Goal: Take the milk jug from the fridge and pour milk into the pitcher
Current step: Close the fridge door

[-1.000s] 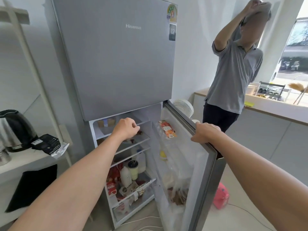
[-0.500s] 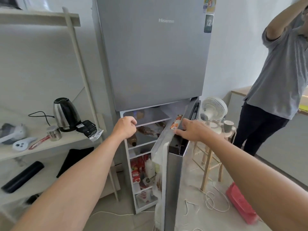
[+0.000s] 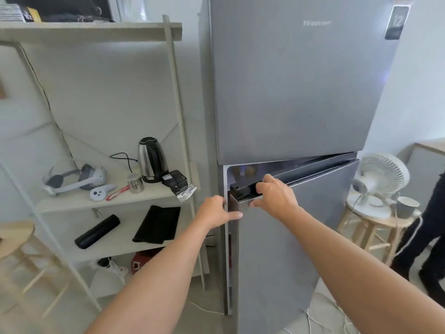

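At the top corner of the tall grey steel fridge's lower door, which stands slightly ajar, the right hand is clamped on the door's edge. Just beside it, the left hand is loosely spread, thumb touching the door's side. Neither milk jug nor pitcher is visible. Left of the fridge, a black-and-steel kettle stands on a pale wooden shelf.
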`<state>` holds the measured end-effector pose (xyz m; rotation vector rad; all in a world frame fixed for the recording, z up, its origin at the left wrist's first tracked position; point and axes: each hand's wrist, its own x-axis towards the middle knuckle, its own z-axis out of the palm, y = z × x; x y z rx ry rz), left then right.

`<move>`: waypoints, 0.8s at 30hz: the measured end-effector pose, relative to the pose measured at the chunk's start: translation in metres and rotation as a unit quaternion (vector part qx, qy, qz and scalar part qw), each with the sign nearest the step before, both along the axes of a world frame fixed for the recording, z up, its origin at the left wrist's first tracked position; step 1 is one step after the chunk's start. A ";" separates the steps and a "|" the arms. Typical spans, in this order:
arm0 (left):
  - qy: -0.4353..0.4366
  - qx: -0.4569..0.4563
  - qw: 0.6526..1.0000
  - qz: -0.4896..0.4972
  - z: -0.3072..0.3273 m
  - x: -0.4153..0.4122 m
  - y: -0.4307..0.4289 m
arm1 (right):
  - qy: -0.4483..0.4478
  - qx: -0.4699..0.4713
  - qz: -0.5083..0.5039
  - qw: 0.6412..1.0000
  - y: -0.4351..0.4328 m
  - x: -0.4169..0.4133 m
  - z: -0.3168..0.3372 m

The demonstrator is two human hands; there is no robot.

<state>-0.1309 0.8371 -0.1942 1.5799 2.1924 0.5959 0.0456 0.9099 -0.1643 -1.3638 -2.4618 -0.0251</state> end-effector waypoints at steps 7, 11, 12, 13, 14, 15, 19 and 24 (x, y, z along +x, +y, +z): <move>-0.017 0.056 0.998 0.020 -0.003 -0.021 0.044 | -0.012 0.035 -0.018 0.999 0.032 -0.046 -0.005; -0.006 0.057 0.997 0.041 -0.008 -0.031 0.064 | -0.012 0.055 -0.026 0.998 0.045 -0.063 -0.011; -0.005 0.058 0.997 0.043 -0.008 -0.034 0.069 | -0.015 0.064 -0.025 0.998 0.050 -0.065 -0.013; -0.005 0.057 0.997 0.045 -0.008 -0.036 0.073 | -0.018 0.075 -0.025 0.997 0.055 -0.067 -0.016; -0.007 0.058 0.997 0.048 -0.009 -0.039 0.078 | -0.013 0.090 -0.021 0.996 0.060 -0.069 -0.020; -0.009 0.059 0.997 0.051 -0.010 -0.041 0.081 | -0.003 0.107 -0.011 0.994 0.063 -0.070 -0.025; -0.014 0.073 0.995 0.065 -0.015 -0.046 0.092 | 0.022 0.113 0.001 0.993 0.074 -0.072 -0.039; -0.033 0.078 0.993 0.087 -0.015 -0.043 0.098 | -0.007 0.122 0.013 0.992 0.090 -0.074 -0.039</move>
